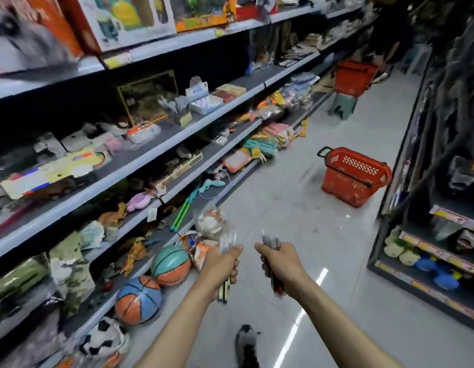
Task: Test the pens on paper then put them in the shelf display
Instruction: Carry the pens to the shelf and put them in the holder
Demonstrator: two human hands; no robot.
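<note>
I stand in a shop aisle with both arms stretched out in front of me. My left hand (221,265) grips a bundle of pens (228,244) with clear caps pointing up and yellow and dark barrels sticking out below. My right hand (279,264) grips a second bundle of pens (270,241), darker, with reddish ends below the fist. On the second shelf at the left, a small pen holder (177,108) stands full of grey pens, beside a white display box (204,100). No paper is in sight.
Long grey shelves (140,166) of toys run along the left, with basketballs (170,265) on the bottom level. A red shopping basket (354,175) stands on the tiled floor ahead, another red basket (354,77) on a stool farther off. Dark shelving (429,235) lines the right. My shoe (246,343) shows below.
</note>
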